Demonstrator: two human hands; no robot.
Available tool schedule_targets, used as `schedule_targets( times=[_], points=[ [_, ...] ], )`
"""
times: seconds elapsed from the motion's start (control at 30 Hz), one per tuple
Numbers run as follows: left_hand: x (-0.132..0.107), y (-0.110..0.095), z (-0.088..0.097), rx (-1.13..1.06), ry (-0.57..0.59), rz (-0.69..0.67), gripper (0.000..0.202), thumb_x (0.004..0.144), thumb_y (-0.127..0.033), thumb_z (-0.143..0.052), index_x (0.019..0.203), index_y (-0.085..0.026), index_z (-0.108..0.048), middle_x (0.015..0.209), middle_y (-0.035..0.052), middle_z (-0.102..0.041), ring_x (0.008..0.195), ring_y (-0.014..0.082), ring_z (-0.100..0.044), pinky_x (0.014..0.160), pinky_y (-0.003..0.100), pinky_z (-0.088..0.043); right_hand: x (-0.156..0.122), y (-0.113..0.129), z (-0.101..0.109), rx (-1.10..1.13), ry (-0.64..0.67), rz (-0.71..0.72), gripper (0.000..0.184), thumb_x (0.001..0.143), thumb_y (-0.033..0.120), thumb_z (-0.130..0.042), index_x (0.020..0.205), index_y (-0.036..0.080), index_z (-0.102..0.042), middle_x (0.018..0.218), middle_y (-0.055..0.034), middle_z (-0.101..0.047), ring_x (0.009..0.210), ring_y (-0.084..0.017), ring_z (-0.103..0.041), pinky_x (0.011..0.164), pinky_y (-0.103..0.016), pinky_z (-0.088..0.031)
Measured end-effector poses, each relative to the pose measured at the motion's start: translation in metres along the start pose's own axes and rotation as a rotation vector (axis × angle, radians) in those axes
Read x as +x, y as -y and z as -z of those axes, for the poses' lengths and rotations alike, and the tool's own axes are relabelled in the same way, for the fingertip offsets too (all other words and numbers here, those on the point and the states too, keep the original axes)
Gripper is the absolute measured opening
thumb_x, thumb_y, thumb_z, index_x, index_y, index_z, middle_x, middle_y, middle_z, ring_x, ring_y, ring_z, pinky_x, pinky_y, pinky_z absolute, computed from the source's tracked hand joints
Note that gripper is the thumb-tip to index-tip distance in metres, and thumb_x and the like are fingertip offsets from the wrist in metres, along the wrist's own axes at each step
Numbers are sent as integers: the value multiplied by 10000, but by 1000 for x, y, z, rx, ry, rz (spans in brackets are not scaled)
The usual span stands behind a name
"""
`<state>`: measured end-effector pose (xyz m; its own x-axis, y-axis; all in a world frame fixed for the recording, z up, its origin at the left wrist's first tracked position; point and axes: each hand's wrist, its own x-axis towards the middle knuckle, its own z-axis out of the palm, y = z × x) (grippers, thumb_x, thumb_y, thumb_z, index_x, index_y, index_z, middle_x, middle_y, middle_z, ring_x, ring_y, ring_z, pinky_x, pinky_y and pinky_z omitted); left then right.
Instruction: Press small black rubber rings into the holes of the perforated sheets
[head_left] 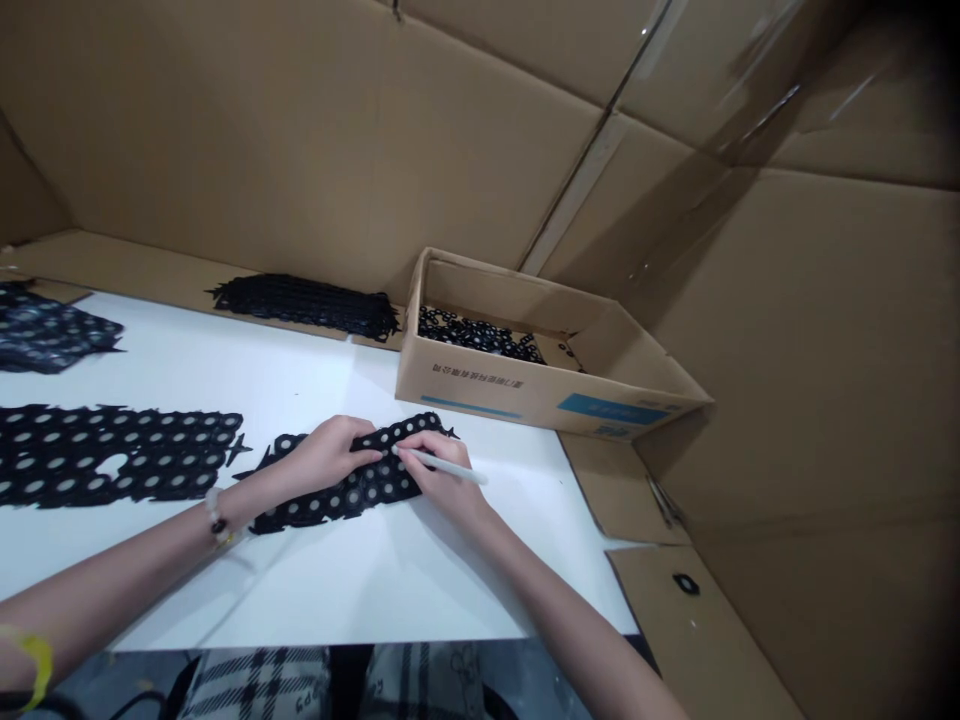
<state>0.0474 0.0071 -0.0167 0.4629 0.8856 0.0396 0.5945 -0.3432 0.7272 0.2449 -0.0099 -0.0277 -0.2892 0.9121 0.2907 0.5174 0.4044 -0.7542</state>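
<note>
A black perforated sheet (352, 495) with rows of round holes lies slanted on the white tabletop. My left hand (334, 455) rests on its upper part, thumb stretched toward the right and fingers lying on the sheet. In my right hand (442, 465) is a white pen-like stick (450, 467), pinched between thumb and fingers. Its tip meets the sheet near a hole at the right part. What the tip touches is too small to make out. Left of my hands lies another black perforated sheet (161, 430), with one larger gap among its holes.
Behind my hands stands an open cardboard box (465, 380) holding many small black rings (480, 335). A stack of black sheets (300, 303) lies along the back edge, more sheets (52, 335) at far left. Cardboard walls (300, 130) enclose the table. One black ring (685, 584) lies at right.
</note>
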Motion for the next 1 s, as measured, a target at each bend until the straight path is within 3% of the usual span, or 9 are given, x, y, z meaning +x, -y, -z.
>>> schedule_targets(
  times=[0.23,0.43,0.53,0.63,0.73,0.87,1.0],
  points=[
    [2,5,5,-25,75,-9,335,832,-438,-510,638,-167,-548,633,-11,-607,630,175,-536,589,241,-365,-2,1,-6,-1,-32,53,125,839,189,-538,795,214,-653,826,-16,-685,785,-161,-632,740,-275,-475],
    [6,9,17,0,28,87,210,809,-355,-545,813,-188,-671,866,20,-720,828,227,-627,754,272,-422,2,-1,14,2,-80,-6,125,818,215,-551,733,213,-643,727,-11,-680,674,-170,-624,659,-283,-479],
    [4,7,15,-38,48,13,206,830,-328,-525,833,-195,-682,879,10,-724,838,212,-636,759,258,-433,5,2,20,108,-91,51,105,824,226,-558,771,211,-648,922,-49,-712,920,-206,-645,833,-330,-492],
    [2,5,11,-51,51,-76,208,852,-310,-513,882,-200,-687,905,6,-724,847,196,-639,770,243,-439,5,3,18,132,1,140,82,827,232,-578,812,215,-657,1108,-67,-680,1172,-221,-541,1007,-387,-402],
    [2,5,9,-32,57,-107,199,858,-297,-521,904,-202,-691,918,9,-724,850,189,-641,772,237,-442,5,2,14,143,62,156,90,844,237,-568,816,213,-651,1049,-66,-693,1085,-210,-592,990,-392,-411],
    [3,7,7,-30,53,-95,213,865,-323,-527,910,-204,-698,917,11,-729,842,191,-649,763,240,-456,5,1,12,181,49,149,96,854,230,-550,815,205,-635,940,-60,-701,919,-193,-646,921,-374,-453],
    [3,7,7,-34,17,-107,219,876,-327,-521,920,-206,-697,928,9,-728,854,188,-649,777,241,-461,5,0,14,182,39,119,83,851,226,-552,829,209,-631,931,-54,-708,882,-196,-652,883,-373,-473]
  ],
)
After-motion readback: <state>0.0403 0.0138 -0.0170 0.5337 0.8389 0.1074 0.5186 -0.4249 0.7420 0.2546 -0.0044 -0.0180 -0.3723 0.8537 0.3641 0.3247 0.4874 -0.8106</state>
